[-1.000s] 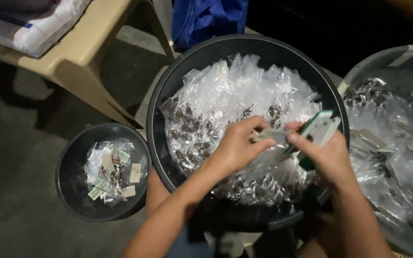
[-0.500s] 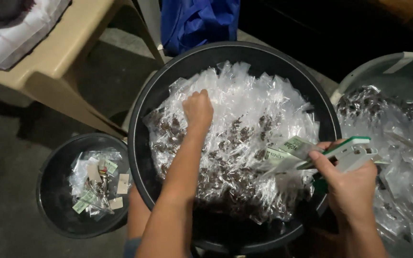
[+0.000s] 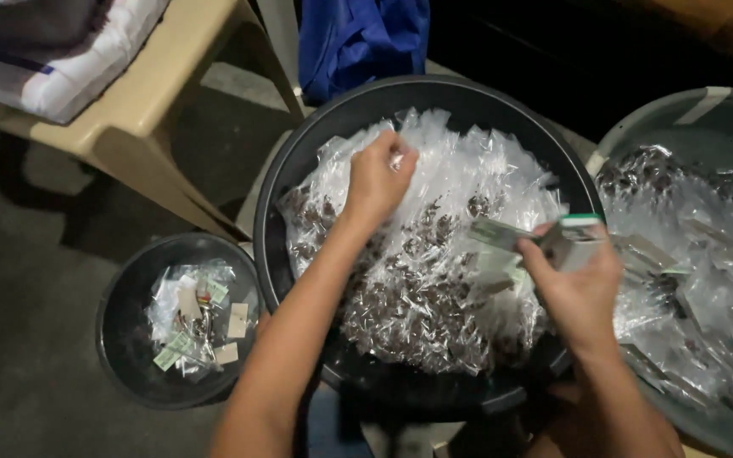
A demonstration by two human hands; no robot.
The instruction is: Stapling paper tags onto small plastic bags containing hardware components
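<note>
- Your left hand (image 3: 377, 180), upper middle of the frame, is pinched shut on a small clear packet (image 3: 398, 159) lifted from the heap; the fingertips grip its top edge, so it hangs free of the others.
- Your right hand (image 3: 579, 284), right of centre, is clamped around a white and green stapler (image 3: 577, 239), with a paper label (image 3: 498, 235) sticking out to the left at its mouth. The tool points toward the left hand, as if held ready to meet the packet.
- The two hands are well apart, both over the big black tub (image 3: 299, 161) in the middle.
- That tub is heaped with clear packets (image 3: 434, 288) of dark bits, which lie right under both hands.
- At the right edge a grey tub (image 3: 706, 110) holds more such packets.
- Lower left, a small black bucket (image 3: 120, 339) holds labels and scraps of plastic.
- Upper left stands a beige plastic chair (image 3: 142, 110) with folded cloth (image 3: 53, 51) on it; a blue bag (image 3: 358, 38) hangs at top centre.
- Nothing stands between your hands; only the loose heap crowds them.
</note>
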